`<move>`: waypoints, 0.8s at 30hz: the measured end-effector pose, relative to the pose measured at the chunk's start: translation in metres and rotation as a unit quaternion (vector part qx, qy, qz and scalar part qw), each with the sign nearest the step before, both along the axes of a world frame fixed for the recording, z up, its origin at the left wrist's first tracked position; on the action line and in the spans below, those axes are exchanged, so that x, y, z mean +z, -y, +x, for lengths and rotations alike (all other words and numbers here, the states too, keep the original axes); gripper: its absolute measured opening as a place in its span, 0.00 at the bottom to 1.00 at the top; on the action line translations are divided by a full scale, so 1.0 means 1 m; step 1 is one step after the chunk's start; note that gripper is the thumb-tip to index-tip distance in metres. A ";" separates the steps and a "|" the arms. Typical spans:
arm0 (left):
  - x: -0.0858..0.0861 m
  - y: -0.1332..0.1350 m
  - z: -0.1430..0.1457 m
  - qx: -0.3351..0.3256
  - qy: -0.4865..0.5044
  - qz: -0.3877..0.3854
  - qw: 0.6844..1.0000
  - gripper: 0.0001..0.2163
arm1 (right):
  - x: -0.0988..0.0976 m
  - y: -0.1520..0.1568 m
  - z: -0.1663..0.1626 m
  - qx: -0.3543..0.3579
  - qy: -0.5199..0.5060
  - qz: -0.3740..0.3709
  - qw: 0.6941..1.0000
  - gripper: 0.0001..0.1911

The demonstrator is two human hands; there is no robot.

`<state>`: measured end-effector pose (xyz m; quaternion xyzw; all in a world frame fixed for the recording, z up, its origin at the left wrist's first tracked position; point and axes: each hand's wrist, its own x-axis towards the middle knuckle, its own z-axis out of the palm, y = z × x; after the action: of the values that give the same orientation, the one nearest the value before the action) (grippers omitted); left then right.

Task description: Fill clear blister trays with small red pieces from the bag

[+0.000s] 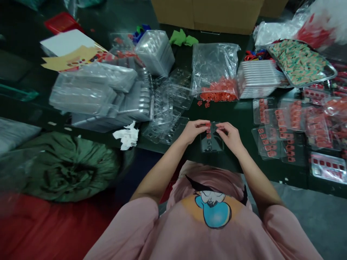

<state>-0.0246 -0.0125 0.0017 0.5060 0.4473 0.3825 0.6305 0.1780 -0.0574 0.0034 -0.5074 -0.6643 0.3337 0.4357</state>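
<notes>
A clear plastic blister tray (211,143) lies on the dark table just in front of me, with a few small red pieces in its upper pockets. My left hand (193,130) is curled at the tray's top left corner, fingertips pinched on a small red piece (208,125). My right hand (230,135) is curled at the top right, fingertips pinched on another red piece (219,127). Behind the tray stands an open clear bag of red pieces (218,92), with a few loose ones spilled in front of it.
Stacks of empty clear trays (108,97) fill the left. Filled trays (287,130) spread to the right, beside a white tray stack (257,77) and a metal pan of green-and-orange pieces (299,61). A crumpled tissue (127,136), a green sack (67,166) and cardboard boxes (206,14) are around.
</notes>
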 end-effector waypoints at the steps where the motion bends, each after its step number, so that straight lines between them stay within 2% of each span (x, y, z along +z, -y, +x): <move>1: 0.001 0.003 -0.002 0.003 0.003 -0.007 1.000 0.19 | -0.001 0.001 -0.001 0.001 -0.002 -0.006 1.000 0.09; 6: 0.002 0.014 -0.004 0.012 0.026 -0.065 0.997 0.20 | 0.000 0.010 -0.007 0.005 -0.030 -0.031 0.999 0.09; 10: 0.005 0.025 0.005 0.020 0.065 -0.110 0.992 0.20 | 0.008 0.013 -0.016 0.018 -0.017 0.003 1.000 0.09; 15: 0.009 0.032 0.009 0.021 0.104 -0.133 0.985 0.20 | 0.011 0.011 -0.018 0.013 0.042 0.036 0.998 0.06; 19: 0.006 0.033 0.006 -0.003 0.111 -0.138 0.984 0.20 | 0.011 0.012 -0.017 0.026 0.049 0.052 0.997 0.07; 24: 0.004 0.031 0.009 0.016 0.108 -0.131 0.985 0.18 | 0.015 0.012 -0.023 0.037 0.063 0.066 0.995 0.10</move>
<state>-0.0156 -0.0438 0.0055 0.3676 0.4308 0.3828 0.7299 0.1545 -0.0698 0.0184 -0.4726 -0.7296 0.2723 0.4126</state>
